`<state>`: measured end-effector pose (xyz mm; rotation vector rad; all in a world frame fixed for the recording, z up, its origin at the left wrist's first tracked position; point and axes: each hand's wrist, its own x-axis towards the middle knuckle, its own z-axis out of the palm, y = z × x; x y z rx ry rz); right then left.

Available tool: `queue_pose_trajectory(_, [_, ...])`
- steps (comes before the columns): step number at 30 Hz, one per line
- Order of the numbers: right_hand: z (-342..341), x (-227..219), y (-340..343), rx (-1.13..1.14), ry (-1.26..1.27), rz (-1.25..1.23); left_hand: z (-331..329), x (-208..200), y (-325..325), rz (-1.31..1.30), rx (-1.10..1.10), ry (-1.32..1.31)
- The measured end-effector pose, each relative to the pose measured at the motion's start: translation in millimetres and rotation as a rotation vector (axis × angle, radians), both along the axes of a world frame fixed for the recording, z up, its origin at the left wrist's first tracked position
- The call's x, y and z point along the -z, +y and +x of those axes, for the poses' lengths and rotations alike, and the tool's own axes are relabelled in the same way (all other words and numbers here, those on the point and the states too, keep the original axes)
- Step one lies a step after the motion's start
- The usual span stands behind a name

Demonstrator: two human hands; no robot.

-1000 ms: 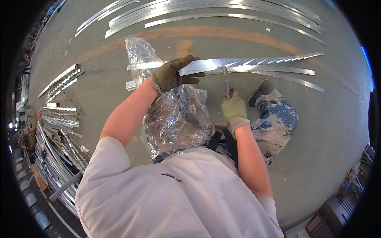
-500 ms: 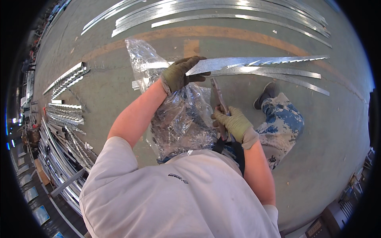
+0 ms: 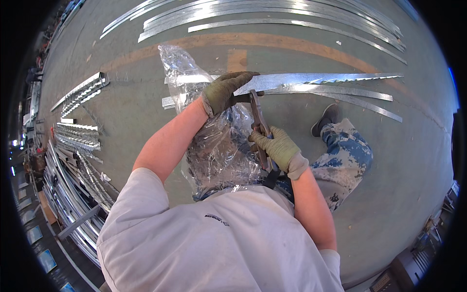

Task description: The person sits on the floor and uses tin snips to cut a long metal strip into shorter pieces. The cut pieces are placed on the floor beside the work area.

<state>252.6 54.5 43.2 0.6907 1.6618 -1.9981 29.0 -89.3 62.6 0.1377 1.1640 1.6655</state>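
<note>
My left hand, in an olive work glove, is closed around a bundle of shiny metal strips. The upper strip has a notched, saw-like edge and reaches far right; plain strips lie just below it. In my gloved right hand is a plier-like two-handled tool. Its head is up at the near edge of the strips, beside my left fingers; whether it touches the metal I cannot tell. A crumpled clear plastic sheet covers my left leg beneath the strips.
Long metal strips lie on the floor at the far side. Notched metal pieces and a pile of long metal profiles are on the left. My right leg is bent outward. A dark machine stands at the lower right.
My right hand has shifted left and slightly up, carrying the tool's head to the strips beside my left hand. My left hand and the strips have moved a little right.
</note>
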Motion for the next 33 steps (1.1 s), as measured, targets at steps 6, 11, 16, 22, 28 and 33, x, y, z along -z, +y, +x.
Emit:
queue_pose_trajectory(6, [-2.6, -17.1, -3.0, 0.081, -0.077, -0.097, 0.4, -2.7, -2.3, -0.021, -0.018, -0.003])
queue_pose_trajectory(11, [1.9, -26.0, -6.8, 0.286, -0.097, -0.452, 2.6, -9.8, -2.7, -0.033, -0.011, 0.021])
queue_pose_trajectory(16, [1.1, -20.2, -15.1, 0.296, -0.122, -0.341, 2.2, -7.2, -1.8, -0.029, 0.020, 0.063])
queue_pose_trajectory(22, [6.5, -21.3, -21.4, 0.355, -0.107, -0.362, 10.5, -2.0, -0.2, -0.436, -0.059, 0.299])
queue_pose_trajectory(28, [9.5, -22.9, -22.5, 0.337, -0.113, -0.352, 9.1, -30.6, -4.6, -0.610, 0.192, 0.351])
queue_pose_trajectory(33, [10.8, -28.6, -20.8, 0.343, -0.087, -0.396, 8.7, -13.5, -11.6, -0.483, 0.137, 0.259])
